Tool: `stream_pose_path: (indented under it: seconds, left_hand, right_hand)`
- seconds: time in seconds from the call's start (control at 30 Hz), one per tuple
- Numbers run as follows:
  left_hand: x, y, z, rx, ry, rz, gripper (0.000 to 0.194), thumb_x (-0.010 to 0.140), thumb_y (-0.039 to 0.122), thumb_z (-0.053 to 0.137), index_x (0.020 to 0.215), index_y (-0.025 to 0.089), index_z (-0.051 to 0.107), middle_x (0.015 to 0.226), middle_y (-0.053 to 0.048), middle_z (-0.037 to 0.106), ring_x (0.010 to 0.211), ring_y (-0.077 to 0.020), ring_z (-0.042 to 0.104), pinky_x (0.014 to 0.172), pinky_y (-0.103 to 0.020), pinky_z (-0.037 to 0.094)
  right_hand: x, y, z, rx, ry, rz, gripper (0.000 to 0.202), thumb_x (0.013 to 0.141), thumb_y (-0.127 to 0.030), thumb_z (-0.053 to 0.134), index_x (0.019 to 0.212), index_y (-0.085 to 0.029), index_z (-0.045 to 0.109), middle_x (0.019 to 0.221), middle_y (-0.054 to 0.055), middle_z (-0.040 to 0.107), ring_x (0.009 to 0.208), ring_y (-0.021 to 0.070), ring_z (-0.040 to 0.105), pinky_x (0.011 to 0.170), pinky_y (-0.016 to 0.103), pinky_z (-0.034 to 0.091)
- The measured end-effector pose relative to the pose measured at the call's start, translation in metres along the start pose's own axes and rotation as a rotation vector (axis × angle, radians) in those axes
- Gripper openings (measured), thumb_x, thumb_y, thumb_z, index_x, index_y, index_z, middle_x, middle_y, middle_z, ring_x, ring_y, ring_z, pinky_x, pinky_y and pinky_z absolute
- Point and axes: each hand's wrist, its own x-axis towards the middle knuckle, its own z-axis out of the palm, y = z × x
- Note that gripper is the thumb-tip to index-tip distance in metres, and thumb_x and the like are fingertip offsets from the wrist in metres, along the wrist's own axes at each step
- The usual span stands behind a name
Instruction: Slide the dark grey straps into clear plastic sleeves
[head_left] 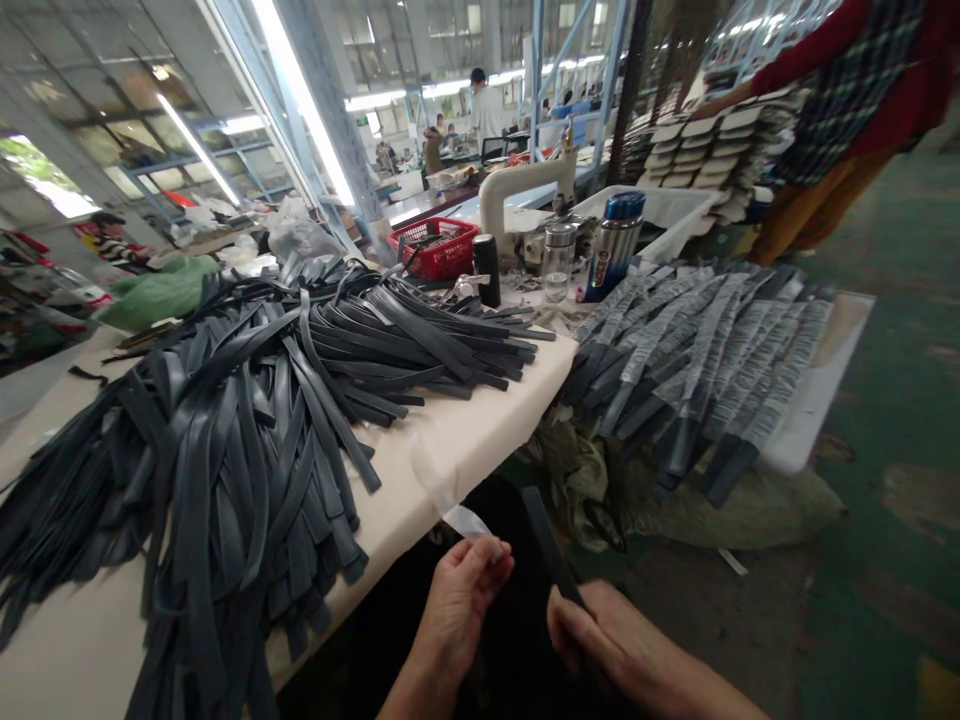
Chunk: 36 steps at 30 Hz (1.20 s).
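Observation:
Between the fingers of my left hand (466,592) is pinched a translucent plastic strip (466,522), its far end trailing up toward the table edge. My right hand (600,632) is closed around a dark grey strap (549,540) that points up and away from me. Both hands are over my dark lap, a short distance apart. To the left, a large heap of dark straps (247,420) spreads over the table, some ends hanging off its front edge. On the right lie straps wrapped in clear plastic (705,350), stacked on a white board.
On the cream-covered table (495,430) stand a red basket (439,250), a dark can (486,270), a glass jar (559,262) and a blue-topped flask (615,245). A sewing machine (517,190) is behind them. Sacks (720,510) lie below the wrapped straps. A person (847,120) stands at upper right.

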Motion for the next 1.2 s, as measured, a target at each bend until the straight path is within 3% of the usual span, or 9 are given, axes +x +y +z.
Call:
stream_pose_path:
  seconds: [0.1, 0.27, 0.43, 0.63, 0.87, 1.0, 1.2]
  left_hand:
    - [0.008, 0.002, 0.009, -0.053, -0.008, -0.022, 0.027, 0.066, 0.033, 0.082, 0.078, 0.012, 0.07, 0.08, -0.007, 0.074, 0.073, -0.014, 0.068, 0.075, -0.026, 0.052]
    - [0.011, 0.004, 0.02, -0.071, -0.044, -0.015, 0.029, 0.067, 0.034, 0.081, 0.083, 0.012, 0.07, 0.083, -0.007, 0.075, 0.076, -0.0147, 0.068, 0.075, -0.025, 0.053]
    - [0.006, 0.006, 0.021, -0.071, -0.044, -0.023, 0.031, 0.065, 0.035, 0.082, 0.083, 0.012, 0.07, 0.082, -0.007, 0.074, 0.076, -0.0154, 0.068, 0.076, -0.027, 0.053]
    - [0.006, 0.006, 0.017, -0.11, -0.04, -0.032, 0.03, 0.066, 0.035, 0.081, 0.082, 0.013, 0.069, 0.079, -0.004, 0.073, 0.074, -0.0132, 0.067, 0.072, -0.025, 0.052]
    - [0.007, 0.004, 0.02, -0.108, -0.041, -0.042, 0.031, 0.065, 0.036, 0.082, 0.082, 0.014, 0.07, 0.081, -0.006, 0.074, 0.074, -0.0146, 0.068, 0.074, -0.026, 0.053]
    - [0.006, 0.005, 0.019, -0.099, -0.052, -0.027, 0.031, 0.065, 0.036, 0.082, 0.083, 0.013, 0.071, 0.081, -0.007, 0.075, 0.075, -0.0154, 0.068, 0.077, -0.027, 0.053]
    - [-0.003, -0.01, 0.012, 0.001, -0.086, -0.031, 0.026, 0.069, 0.032, 0.079, 0.083, 0.011, 0.072, 0.081, -0.008, 0.074, 0.076, -0.0156, 0.068, 0.075, -0.025, 0.052]
  right_hand:
    - [-0.014, 0.011, 0.012, -0.148, -0.047, -0.053, 0.059, 0.097, -0.052, 0.018, 0.071, -0.018, 0.059, 0.064, 0.001, 0.061, 0.06, 0.013, 0.057, 0.058, 0.02, 0.04]
    - [-0.01, 0.019, 0.024, -0.276, -0.079, -0.065, 0.057, 0.096, -0.047, 0.018, 0.066, -0.018, 0.058, 0.063, 0.002, 0.062, 0.057, 0.0124, 0.056, 0.054, 0.019, 0.036]
    - [-0.004, 0.018, 0.025, -0.265, -0.088, -0.101, 0.053, 0.097, -0.042, 0.019, 0.073, -0.017, 0.059, 0.064, 0.003, 0.064, 0.058, 0.0126, 0.06, 0.055, 0.018, 0.038]
    - [-0.005, 0.017, 0.024, -0.151, -0.067, -0.007, 0.049, 0.096, -0.039, 0.024, 0.07, -0.016, 0.059, 0.062, 0.002, 0.062, 0.057, 0.0128, 0.059, 0.052, 0.017, 0.038]
    - [-0.003, 0.024, 0.027, -0.183, -0.077, -0.079, 0.049, 0.098, -0.037, 0.027, 0.073, -0.016, 0.062, 0.064, 0.002, 0.064, 0.057, 0.0116, 0.059, 0.054, 0.017, 0.039]
    - [-0.003, 0.021, 0.027, -0.056, -0.09, -0.035, 0.056, 0.098, -0.043, 0.026, 0.069, -0.015, 0.065, 0.058, 0.001, 0.062, 0.053, 0.0103, 0.056, 0.052, 0.017, 0.039]
    - [0.009, 0.008, 0.02, 0.242, -0.256, 0.154, 0.069, 0.093, -0.063, 0.023, 0.068, -0.013, 0.062, 0.055, 0.001, 0.057, 0.037, 0.007, 0.043, 0.036, 0.015, 0.033]
